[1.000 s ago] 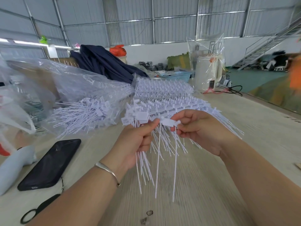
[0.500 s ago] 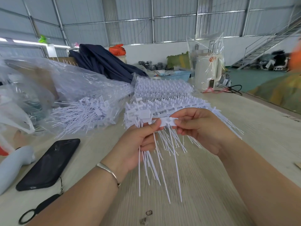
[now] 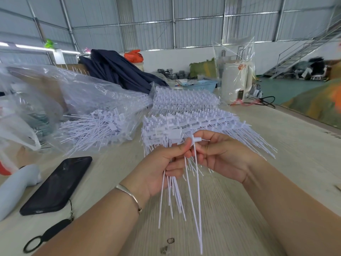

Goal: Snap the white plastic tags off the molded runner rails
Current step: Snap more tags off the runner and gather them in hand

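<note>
While the left hand (image 3: 162,169) grips a bundle of white tags (image 3: 175,191) w/ tails hanging down, the right hand (image 3: 221,156) pinches one tag head (image 3: 196,139) btwn thumb & fingers. Runner rails (image 3: 191,121) lie stacked on the table (image 3: 276,145) just behind both hands; black phone (image 3: 57,185) at left.

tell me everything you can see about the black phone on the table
The black phone is a slim, glossy dark slab lying flat on the pale wooden table, screen off, left of the left forearm and angled diagonally. A dark strap with a ring trails from its near corner. A pale grey object lies just beside it. Neither hand touches it.
</note>
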The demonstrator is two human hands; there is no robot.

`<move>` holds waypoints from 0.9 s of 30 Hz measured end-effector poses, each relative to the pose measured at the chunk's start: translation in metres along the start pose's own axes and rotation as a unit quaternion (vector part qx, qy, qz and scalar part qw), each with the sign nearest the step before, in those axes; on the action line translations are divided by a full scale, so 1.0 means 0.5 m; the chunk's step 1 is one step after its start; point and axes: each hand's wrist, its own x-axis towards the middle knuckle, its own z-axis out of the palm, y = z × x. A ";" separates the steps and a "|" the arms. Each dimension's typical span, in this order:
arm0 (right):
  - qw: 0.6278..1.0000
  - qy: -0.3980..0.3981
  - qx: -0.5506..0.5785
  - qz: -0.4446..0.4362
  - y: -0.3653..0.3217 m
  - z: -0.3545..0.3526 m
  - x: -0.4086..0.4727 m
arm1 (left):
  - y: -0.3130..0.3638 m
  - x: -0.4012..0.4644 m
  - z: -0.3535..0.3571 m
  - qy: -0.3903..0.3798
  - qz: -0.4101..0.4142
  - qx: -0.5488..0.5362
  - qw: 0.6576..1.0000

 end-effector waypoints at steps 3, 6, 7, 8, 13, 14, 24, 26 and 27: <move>1.000 -0.008 -0.001 -0.004 0.001 -0.001 0.001 | 0.001 0.000 0.001 0.003 0.004 0.001 1.000; 0.999 -0.028 -0.015 -0.009 -0.002 -0.002 -0.001 | 0.003 -0.001 0.001 0.001 -0.001 -0.007 1.000; 0.999 -0.031 -0.013 -0.007 -0.004 -0.002 -0.002 | 0.003 -0.001 0.001 0.000 -0.001 -0.007 1.000; 0.999 -0.032 -0.008 -0.005 -0.005 -0.002 -0.003 | 0.004 -0.001 0.001 -0.002 0.002 -0.003 1.000; 1.000 -0.012 0.012 -0.005 -0.014 -0.002 -0.005 | 0.008 0.004 -0.007 0.014 0.027 0.013 0.999; 1.000 0.005 -0.004 -0.010 -0.016 -0.005 -0.005 | 0.008 0.006 -0.010 0.034 0.033 0.021 0.999; 0.994 0.074 -0.079 -0.007 -0.019 -0.004 -0.003 | 0.022 0.003 -0.023 0.061 0.026 0.090 0.994; 0.995 0.075 -0.069 -0.006 -0.026 -0.006 -0.005 | 0.024 0.001 -0.022 0.046 0.027 0.094 0.994; 0.995 0.081 -0.057 -0.008 -0.030 -0.007 -0.006 | 0.024 0.001 -0.022 0.039 0.028 0.092 0.995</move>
